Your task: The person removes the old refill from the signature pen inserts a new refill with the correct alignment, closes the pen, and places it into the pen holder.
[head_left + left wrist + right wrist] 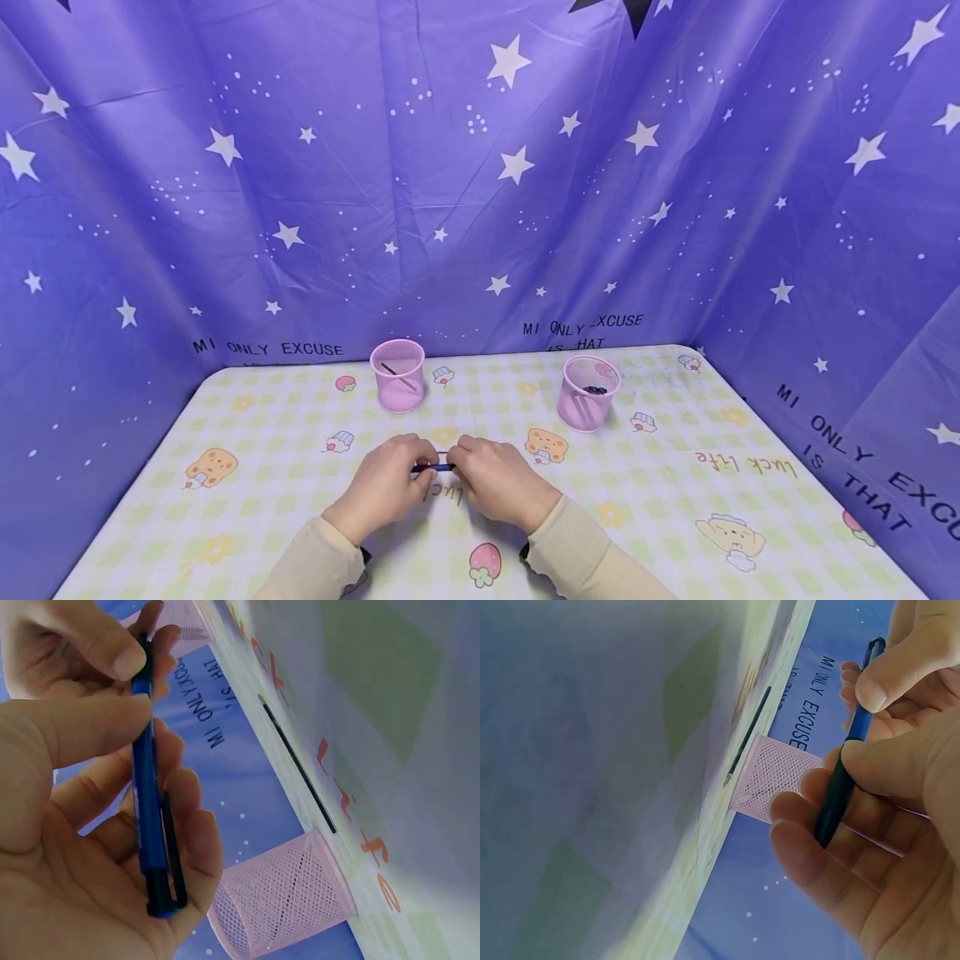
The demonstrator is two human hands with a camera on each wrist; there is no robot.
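Both hands hold one blue ballpoint pen low over the table's middle. My left hand pinches its blue barrel between thumb and fingers, the black clip lying toward the palm. At the other end, my right hand grips the black front section, which meets the barrel in line. Just beyond the hands, a thin dark pen refill with a metal tip lies on the tablecloth.
A pink mesh cup at the back left has thin dark sticks in it. Back right, another pink mesh cup holds small dark pieces. Purple star-printed curtains enclose the checked tablecloth at the back and sides.
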